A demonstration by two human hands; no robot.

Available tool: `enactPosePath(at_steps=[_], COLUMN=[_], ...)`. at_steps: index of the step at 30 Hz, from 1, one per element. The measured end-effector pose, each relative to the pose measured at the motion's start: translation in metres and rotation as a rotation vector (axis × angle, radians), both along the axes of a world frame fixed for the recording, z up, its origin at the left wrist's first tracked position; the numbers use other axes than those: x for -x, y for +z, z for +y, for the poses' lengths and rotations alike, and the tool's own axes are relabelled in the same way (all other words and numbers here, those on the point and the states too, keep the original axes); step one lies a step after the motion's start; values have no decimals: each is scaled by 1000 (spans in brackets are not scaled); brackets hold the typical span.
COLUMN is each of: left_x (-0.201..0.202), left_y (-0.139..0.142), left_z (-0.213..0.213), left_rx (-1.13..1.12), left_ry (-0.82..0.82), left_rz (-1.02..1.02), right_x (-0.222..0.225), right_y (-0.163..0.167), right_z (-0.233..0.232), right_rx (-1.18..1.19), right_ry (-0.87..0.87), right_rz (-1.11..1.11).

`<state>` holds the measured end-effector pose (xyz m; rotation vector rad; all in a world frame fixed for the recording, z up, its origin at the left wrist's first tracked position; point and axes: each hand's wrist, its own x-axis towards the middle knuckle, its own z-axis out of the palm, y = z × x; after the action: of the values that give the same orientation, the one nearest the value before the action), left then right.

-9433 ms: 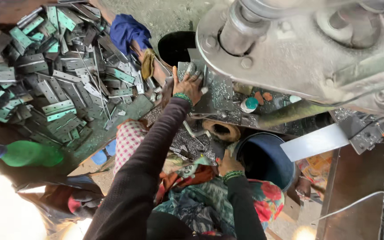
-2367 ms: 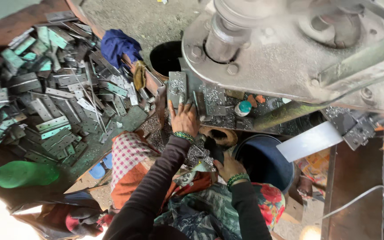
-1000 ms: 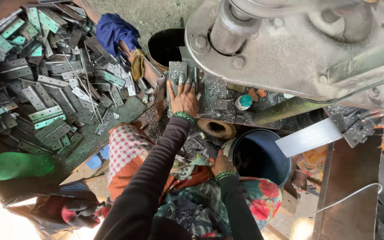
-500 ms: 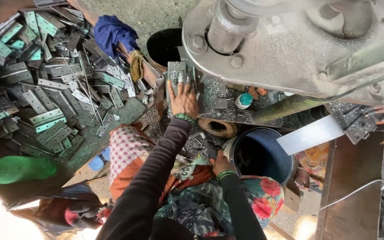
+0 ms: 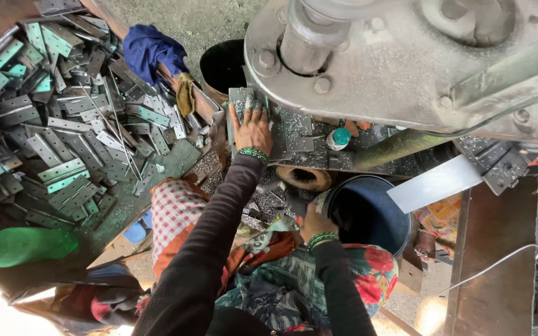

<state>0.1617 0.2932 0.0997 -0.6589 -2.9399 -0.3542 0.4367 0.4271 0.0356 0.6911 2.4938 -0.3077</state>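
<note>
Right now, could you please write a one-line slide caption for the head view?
Left hand flat on a grey metal plate under the press; right hand beside a dark blue bucket.

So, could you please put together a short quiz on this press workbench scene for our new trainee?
1. True or false: the left hand lies flat on a grey perforated metal plate under the large grey press machine.
2. Which is nearest the right hand? A: green plastic bottle; B: dark blue round bucket; C: blue crumpled cloth.
3. What lies heaped at the left?

Key: 1 true; 2 B; 3 flat grey metal hinge plates.
</note>
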Motion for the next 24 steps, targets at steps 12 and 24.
enactPosePath(at_steps=[12, 24], left_x=[0, -119], left_y=[27, -11], left_z=[-34, -63], left_rx=[11, -173], left_ry=[-125, -254], left_rz=[-132, 229], right_x=[-13, -18], right_y=[1, 46], right_z=[4, -12], right_rx=[105, 71], right_ry=[-4, -55], right_rz=[58, 143])
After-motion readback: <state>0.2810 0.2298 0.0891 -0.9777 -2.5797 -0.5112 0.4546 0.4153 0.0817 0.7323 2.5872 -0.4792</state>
